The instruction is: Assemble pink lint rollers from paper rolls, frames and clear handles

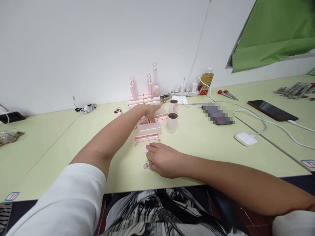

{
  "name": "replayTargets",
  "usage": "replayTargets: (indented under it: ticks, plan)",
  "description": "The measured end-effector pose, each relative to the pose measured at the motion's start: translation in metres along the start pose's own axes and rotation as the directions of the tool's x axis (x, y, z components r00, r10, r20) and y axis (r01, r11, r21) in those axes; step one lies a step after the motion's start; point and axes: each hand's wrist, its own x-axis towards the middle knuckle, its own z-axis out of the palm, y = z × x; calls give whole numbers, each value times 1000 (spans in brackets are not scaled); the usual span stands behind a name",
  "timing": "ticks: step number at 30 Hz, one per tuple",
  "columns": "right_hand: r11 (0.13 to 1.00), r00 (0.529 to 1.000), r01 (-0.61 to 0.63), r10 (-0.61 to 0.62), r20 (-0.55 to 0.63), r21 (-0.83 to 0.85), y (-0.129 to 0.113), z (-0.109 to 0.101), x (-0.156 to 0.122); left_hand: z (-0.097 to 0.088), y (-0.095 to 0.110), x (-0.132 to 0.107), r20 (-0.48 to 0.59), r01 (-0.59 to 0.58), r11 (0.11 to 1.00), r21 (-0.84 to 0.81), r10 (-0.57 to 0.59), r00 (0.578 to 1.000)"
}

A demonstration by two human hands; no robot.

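well, from my distant seat i look along the table (192, 147), beginning at its left side. there lie a black device (14, 117) with a white cable, and nearer, some clear pieces (10, 136) with brown ends. further right, a white cable bundle (86, 109) rests near the wall. then comes a pink piece with heart top (118, 112), partly behind my left forearm. after it, pink boxes (136, 98) stand before the wall, and pink heart-topped sticks (133, 91) stand upright on them.

my left hand (150, 112) reaches over the pink parts just in front of these boxes, its fingers pointing right; whether it grasps something, i cannot tell. nearer to me, in the middle, lie a translucent pink box (149, 128), then a shallow pink tray (147, 139), then pink discs (145, 148). my right hand (165, 160) is palm down, with fingertips at the discs. a small clear piece (147, 165) comes out from under its thumb side, but i cannot tell if it is gripped.

to the right of the box stand two frosted tubes (172, 125), one behind the other. behind them are a power strip (184, 93) and a bottle (206, 83) with reddish and yellow colours. further right i see a pixelated phone (216, 114), red-handled tools (227, 95), a white charger (246, 139), a black phone (272, 110) and a pile of metal tools (296, 90).
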Motion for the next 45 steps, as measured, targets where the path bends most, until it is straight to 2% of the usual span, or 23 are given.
replayTargets:
  ticks: [8, 11, 18, 23, 28, 37, 45]
  plan:
    - [1000, 1000, 6, -6, -13, -8, 0, 2, 0, -1, 3, 2, -74, 24, 997, 67, -19, 997]
    - [1000, 1000, 8, -9, -10, -12, 0, 2, 0, -2, 1, 2, -91, -9, 998, 64, 14, 996]
    - [1000, 1000, -7, 7, -8, -14, 0, 2, 2, -5, -18, -7, -95, -75, 994, -82, 67, 993]
    - [1000, 1000, -5, 5, -23, -23, 3, 6, 3, -9, -34, -21, -26, -11, 998, -60, 9, 1000]
    - [1000, 1000, -7, 6, -30, -22, 4, 7, 2, -1, -44, -28, 8, 37, 998, -54, -37, 999]
    - [1000, 999, -5, 4, -45, -19, 4, 7, 2, 14, -47, -31, 25, 131, 990, -50, -130, 991]
    - [1000, 999, -12, 11, -33, -10, 3, 6, 3, 19, -52, -25, -3, 96, 993, -73, -96, 995]
